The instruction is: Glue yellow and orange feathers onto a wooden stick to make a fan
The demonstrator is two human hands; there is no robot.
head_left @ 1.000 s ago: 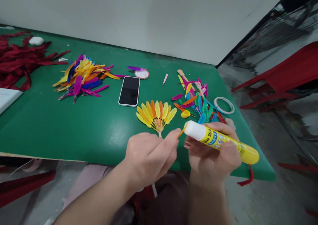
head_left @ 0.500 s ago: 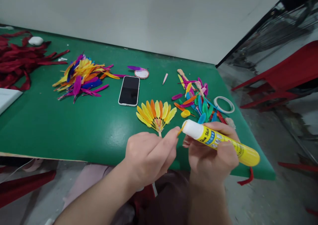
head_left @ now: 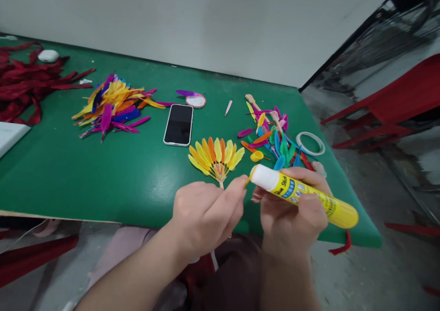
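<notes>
Between the thumb and finger of my left hand is pinched a small orange feather, mostly hidden by the fingers. Its visible end touches the white tip of a yellow glue stick. My right hand is closed round that glue stick, which slants with its white end up to the left. Just beyond my left hand, a fan of yellow and orange feathers lies on the green table, spread from a wooden handle. The lower part of the handle is hidden behind my left hand. A yellow cap rests near the glue stick's tip.
A phone lies beyond the fan. Loose coloured feathers are heaped at the left, with more feathers at the right beside a tape roll. Dark red ribbons cover the far left. A red chair stands off the table's right edge.
The glue stick and the feather end have shifted very slightly left and up, still touching. Both hands keep their grips; the things on the table lie as before.
</notes>
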